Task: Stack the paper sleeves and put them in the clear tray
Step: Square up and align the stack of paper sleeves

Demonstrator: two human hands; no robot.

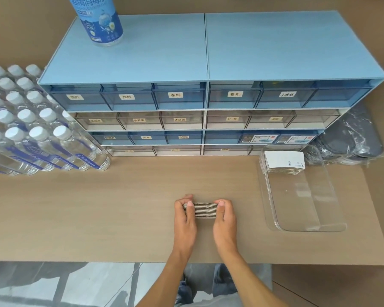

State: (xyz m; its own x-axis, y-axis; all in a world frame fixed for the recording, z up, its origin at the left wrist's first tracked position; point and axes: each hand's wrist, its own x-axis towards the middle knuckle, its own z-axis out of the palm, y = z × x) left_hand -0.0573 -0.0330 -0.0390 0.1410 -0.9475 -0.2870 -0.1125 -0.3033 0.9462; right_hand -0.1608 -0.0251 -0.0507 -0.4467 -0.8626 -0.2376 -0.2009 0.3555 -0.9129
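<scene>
A stack of paper sleeves (205,210) stands on edge on the wooden table, squeezed between both hands. My left hand (185,220) grips its left end, thumb on top. My right hand (225,220) grips its right end the same way. To the right lies the clear tray (306,228), long side running away from me. Another stack of white paper sleeves (284,161) lies flat in the tray's far end. The near part of the tray holds nothing.
A blue and white drawer cabinet (206,116) lines the back of the table, with a blue-labelled bottle (98,21) on top. Several shrink-wrapped water bottles (31,125) stand at the left. Grey plastic-wrapped items (350,138) lie behind the tray. The table's front edge (120,261) is near my wrists.
</scene>
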